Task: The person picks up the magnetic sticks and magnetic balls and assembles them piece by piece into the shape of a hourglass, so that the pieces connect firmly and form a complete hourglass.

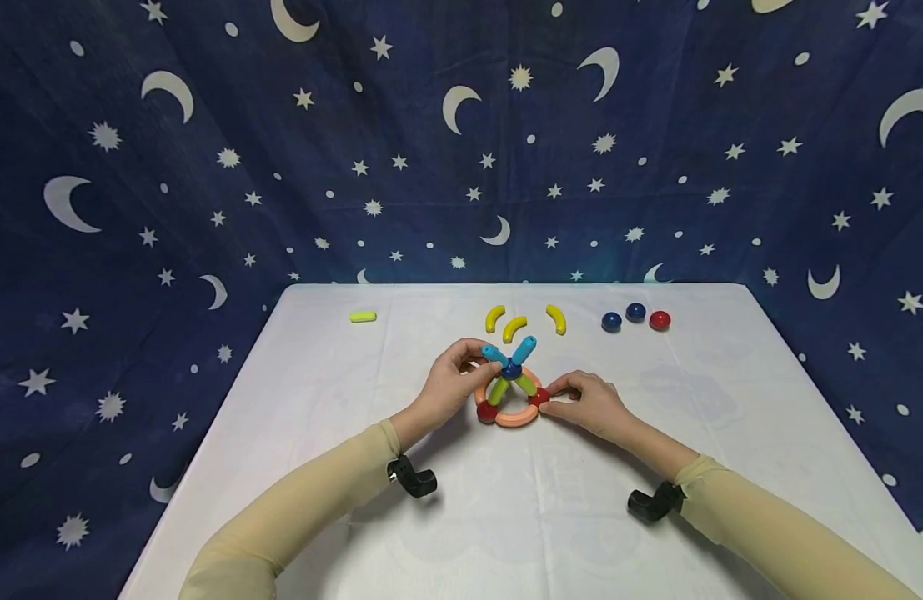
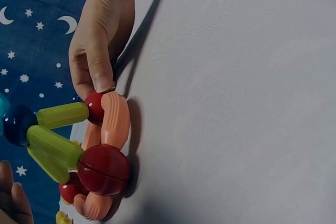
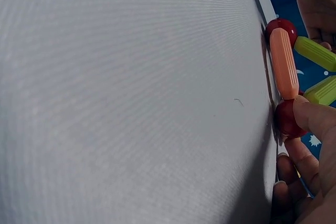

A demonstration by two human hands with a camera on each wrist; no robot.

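A magnetic stick-and-ball figure stands on the table. Its base is a ring of curved orange sticks (image 1: 517,418) joined by red balls (image 2: 104,170). Lime-green sticks (image 2: 55,147) lean up from these to a dark blue ball (image 1: 511,371), and light blue sticks (image 1: 525,348) point up and outward from it. With thumb and fingers, my left hand (image 1: 458,377) pinches the left light blue stick (image 1: 494,355) close by the blue ball. On the other side, my right hand (image 1: 590,402) pinches the right-hand red ball (image 1: 539,397) of the ring between thumb and fingertip.
Behind the figure lie several curved yellow sticks (image 1: 514,328). Two blue balls (image 1: 612,322) and a red ball (image 1: 659,321) sit at the back right. One short yellow-green stick (image 1: 363,317) is at the back left. A starry dark blue cloth (image 1: 401,233) hangs behind the white table (image 1: 318,367).
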